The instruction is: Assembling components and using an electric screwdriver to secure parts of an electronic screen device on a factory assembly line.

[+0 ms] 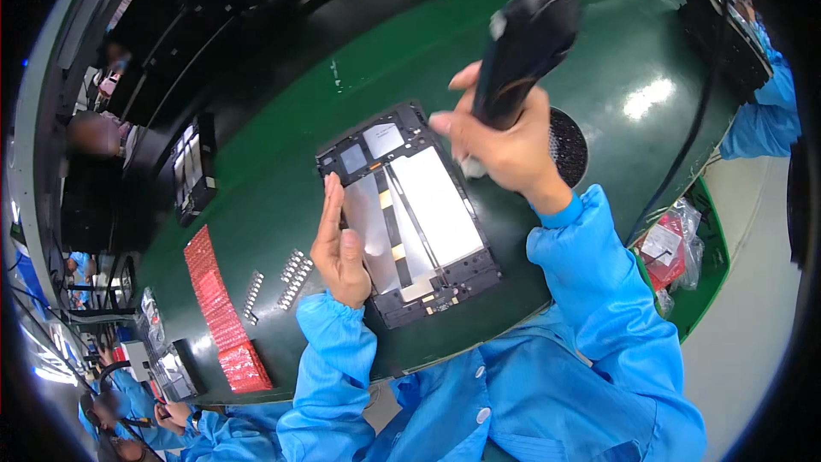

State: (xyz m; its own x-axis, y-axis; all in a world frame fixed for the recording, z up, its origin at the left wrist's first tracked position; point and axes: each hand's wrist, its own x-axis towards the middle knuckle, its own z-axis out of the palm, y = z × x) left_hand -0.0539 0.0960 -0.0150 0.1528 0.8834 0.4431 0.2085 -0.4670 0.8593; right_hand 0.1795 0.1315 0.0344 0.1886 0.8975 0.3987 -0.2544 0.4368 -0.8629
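Observation:
An opened tablet point(440, 197) lies tilted on the green bench, its inner side up, with silver battery panels and a dark frame. Along its left edge rests my left hand point(339, 248), fingers stretched out together and thumb apart. My right hand point(513, 141) is closed around a black electric screwdriver point(526, 51), held upright beside the tablet's upper right side. The tool is blurred at its top, and its tip is hidden by my hand. Just right of that hand sits a round dish point(569, 147) with dark small grains, partly covered by my wrist.
Small metal parts point(295, 278) lie in rows left of the tablet. Beyond them is a red bubble-wrap strip point(221, 304). Another device point(195, 167) stands at the far left. A green bin point(705, 269) with bagged items is at the right. A black cable point(705, 94) crosses the right side.

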